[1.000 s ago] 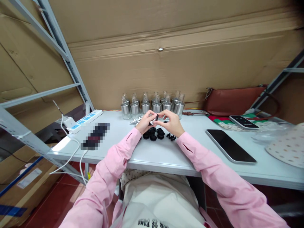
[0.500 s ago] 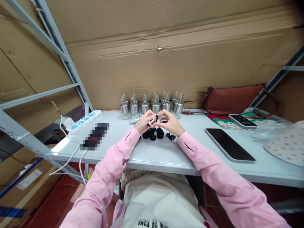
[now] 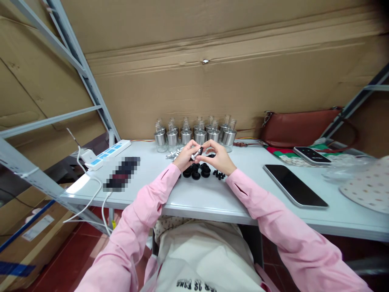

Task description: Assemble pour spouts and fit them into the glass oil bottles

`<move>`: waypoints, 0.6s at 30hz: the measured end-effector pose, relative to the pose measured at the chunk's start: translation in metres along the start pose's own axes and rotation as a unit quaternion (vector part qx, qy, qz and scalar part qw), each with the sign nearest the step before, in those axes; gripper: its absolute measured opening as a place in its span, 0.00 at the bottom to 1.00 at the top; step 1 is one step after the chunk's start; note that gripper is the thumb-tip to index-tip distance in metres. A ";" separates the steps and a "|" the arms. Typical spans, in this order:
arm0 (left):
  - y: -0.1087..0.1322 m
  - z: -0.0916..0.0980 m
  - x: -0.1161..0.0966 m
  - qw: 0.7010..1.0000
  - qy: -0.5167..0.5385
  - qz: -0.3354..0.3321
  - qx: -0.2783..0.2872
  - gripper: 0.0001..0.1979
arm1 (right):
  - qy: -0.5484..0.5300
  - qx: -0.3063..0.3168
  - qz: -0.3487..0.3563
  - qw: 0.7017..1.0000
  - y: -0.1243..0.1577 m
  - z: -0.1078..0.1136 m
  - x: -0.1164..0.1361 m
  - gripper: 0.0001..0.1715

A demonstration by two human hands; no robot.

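My left hand (image 3: 185, 156) and my right hand (image 3: 219, 157) meet over the far middle of the white table (image 3: 212, 194), fingers pinched together on a small silver and black part (image 3: 197, 153). Just below the hands lie several black round caps (image 3: 196, 172) and a cluster of tiny black pieces (image 3: 219, 174). A few small silver parts (image 3: 172, 154) lie left of my left hand. Behind the hands stands a row of silver-collared glass bottles (image 3: 194, 134) against the cardboard wall.
A dark tablet (image 3: 294, 185) and a phone (image 3: 312, 155) lie to the right, with a brown bag (image 3: 299, 127) behind them and a dotted cloth (image 3: 367, 187) at the far right. A white power strip (image 3: 106, 153) with cables sits left, by a grey metal rack post (image 3: 91, 87).
The hands stay together at the same spot; the small part between the fingers has turned slightly. Nothing else on the table has moved.
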State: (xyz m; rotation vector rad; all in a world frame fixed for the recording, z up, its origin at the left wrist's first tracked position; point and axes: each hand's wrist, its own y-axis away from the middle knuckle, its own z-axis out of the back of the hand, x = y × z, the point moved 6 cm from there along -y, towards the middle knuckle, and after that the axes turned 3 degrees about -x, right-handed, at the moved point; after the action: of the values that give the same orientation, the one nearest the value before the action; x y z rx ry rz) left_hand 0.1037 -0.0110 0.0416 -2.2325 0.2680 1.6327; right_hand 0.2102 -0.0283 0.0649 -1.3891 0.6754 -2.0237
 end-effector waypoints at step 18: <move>-0.003 0.010 -0.012 0.988 -0.044 -0.127 -0.080 0.14 | 0.094 0.003 0.070 0.993 0.000 -0.001 0.005 0.21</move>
State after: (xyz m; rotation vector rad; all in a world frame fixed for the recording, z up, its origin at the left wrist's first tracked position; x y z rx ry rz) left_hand 0.0920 -0.0049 0.0508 -2.1946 -0.1713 1.6559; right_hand 0.2079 -0.0320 0.0677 -1.1247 0.8238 -2.0579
